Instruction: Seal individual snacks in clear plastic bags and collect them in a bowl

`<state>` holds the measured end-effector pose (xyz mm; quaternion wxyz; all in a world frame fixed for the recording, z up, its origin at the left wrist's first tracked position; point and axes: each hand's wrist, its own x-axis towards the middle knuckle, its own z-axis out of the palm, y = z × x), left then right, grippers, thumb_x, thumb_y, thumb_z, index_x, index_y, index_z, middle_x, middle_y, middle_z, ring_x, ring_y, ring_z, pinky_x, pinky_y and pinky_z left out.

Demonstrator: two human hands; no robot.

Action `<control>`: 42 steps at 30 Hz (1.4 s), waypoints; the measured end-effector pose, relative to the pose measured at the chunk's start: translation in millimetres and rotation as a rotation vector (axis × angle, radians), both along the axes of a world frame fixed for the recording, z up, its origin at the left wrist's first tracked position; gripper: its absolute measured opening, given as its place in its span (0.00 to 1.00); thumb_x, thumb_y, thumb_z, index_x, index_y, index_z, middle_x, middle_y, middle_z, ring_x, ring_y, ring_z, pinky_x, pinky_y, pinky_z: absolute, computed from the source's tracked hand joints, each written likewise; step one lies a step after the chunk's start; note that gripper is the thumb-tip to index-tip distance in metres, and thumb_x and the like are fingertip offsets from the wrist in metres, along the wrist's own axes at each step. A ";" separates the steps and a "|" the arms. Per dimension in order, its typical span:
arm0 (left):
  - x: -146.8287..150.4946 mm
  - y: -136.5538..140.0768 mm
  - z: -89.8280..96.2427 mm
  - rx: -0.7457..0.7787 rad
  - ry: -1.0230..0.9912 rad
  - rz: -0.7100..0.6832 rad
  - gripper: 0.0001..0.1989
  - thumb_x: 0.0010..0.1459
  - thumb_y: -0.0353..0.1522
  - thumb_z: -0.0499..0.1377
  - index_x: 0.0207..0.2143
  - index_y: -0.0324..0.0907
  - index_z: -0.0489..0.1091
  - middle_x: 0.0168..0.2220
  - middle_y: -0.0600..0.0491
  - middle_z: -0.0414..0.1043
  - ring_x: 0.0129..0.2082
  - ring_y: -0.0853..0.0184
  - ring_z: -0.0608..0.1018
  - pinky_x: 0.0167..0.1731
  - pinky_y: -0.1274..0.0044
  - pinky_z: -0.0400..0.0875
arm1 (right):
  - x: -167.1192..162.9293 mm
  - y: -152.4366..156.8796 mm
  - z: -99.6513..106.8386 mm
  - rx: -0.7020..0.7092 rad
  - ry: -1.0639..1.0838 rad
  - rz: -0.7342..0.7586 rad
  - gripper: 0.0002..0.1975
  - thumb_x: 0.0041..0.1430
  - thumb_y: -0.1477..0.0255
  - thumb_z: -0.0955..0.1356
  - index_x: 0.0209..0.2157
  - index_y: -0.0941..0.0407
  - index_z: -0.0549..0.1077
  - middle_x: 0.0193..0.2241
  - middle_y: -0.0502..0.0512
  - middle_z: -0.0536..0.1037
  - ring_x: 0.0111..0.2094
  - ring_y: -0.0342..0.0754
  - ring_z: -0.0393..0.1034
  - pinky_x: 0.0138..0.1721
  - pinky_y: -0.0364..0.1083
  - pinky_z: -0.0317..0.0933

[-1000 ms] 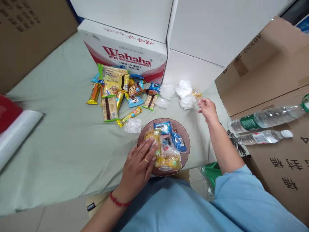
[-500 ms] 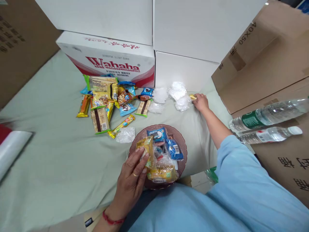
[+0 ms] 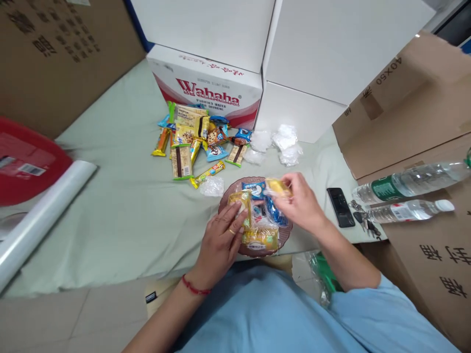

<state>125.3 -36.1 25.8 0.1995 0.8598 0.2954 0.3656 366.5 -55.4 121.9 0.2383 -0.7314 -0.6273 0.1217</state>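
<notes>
A reddish transparent fluted dish [image 3: 286, 239] stands near the front edge of the cloth-covered surface, holding blue and yellow snack packets. On a yellow snack packet [image 3: 243, 202] in its left part, my left hand [image 3: 224, 228] is closed, fingers together across the wrapper. My right hand [image 3: 300, 202] pinches a small yellow packet in clear wrap [image 3: 277, 188] above the dish's right rim. Below it lies a blue packet [image 3: 275, 214], partly covered by that hand. A yellow wrapped packet [image 3: 260, 238] fills the dish's near side.
Assorted snacks [image 3: 187, 137] are heaped before a Wahaba-style white carton [image 3: 209, 93]. Crumpled clear plastic wads [image 3: 287, 142] lie behind the dish. To the right are a phone [image 3: 340, 207], keys [image 3: 367, 223] and water bottles [image 3: 408, 212]. A white roll [image 3: 47, 215] lies left.
My right hand has come back from beside the plastic wads to the dish, carrying the yellow packet. My left hand stays on its packet. The camera view has shifted, bringing the phone into sight.
</notes>
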 end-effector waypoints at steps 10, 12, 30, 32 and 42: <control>-28.6 -19.4 -0.4 -0.264 -0.269 0.416 0.23 0.70 0.34 0.53 0.66 0.49 0.62 0.64 0.42 0.63 0.62 0.58 0.71 0.56 0.61 0.75 | -50.4 11.7 -10.0 -0.109 -0.132 0.217 0.25 0.74 0.54 0.57 0.57 0.55 0.72 0.46 0.64 0.75 0.51 0.58 0.71 0.53 0.56 0.66; -31.1 -11.1 -8.3 -0.392 -0.300 0.441 0.20 0.72 0.37 0.50 0.63 0.47 0.65 0.62 0.42 0.64 0.57 0.61 0.74 0.52 0.64 0.78 | -37.5 8.4 -5.1 -0.067 -0.025 0.244 0.24 0.74 0.55 0.57 0.59 0.53 0.72 0.48 0.62 0.77 0.53 0.56 0.71 0.56 0.56 0.65; 11.8 -0.7 14.2 0.099 0.153 -0.025 0.29 0.67 0.28 0.56 0.68 0.50 0.58 0.65 0.47 0.69 0.68 0.57 0.66 0.68 0.55 0.49 | 31.8 -57.3 -80.4 -0.424 0.961 -0.258 0.19 0.55 0.62 0.69 0.47 0.55 0.74 0.25 0.48 0.78 0.22 0.45 0.72 0.21 0.43 0.67; 18.6 4.0 23.5 0.069 0.133 -0.069 0.31 0.67 0.31 0.58 0.70 0.49 0.56 0.69 0.44 0.61 0.71 0.55 0.61 0.69 0.54 0.49 | 38.6 -61.4 -83.3 -0.374 0.968 -0.300 0.14 0.53 0.63 0.67 0.40 0.55 0.75 0.23 0.48 0.77 0.20 0.45 0.71 0.20 0.43 0.66; 11.0 11.5 6.3 0.026 -0.069 0.130 0.31 0.65 0.26 0.59 0.68 0.48 0.58 0.66 0.41 0.62 0.66 0.54 0.67 0.62 0.60 0.67 | 150.0 -98.4 -65.5 0.010 0.932 -0.785 0.06 0.49 0.67 0.72 0.29 0.54 0.75 0.19 0.53 0.77 0.18 0.47 0.70 0.16 0.43 0.64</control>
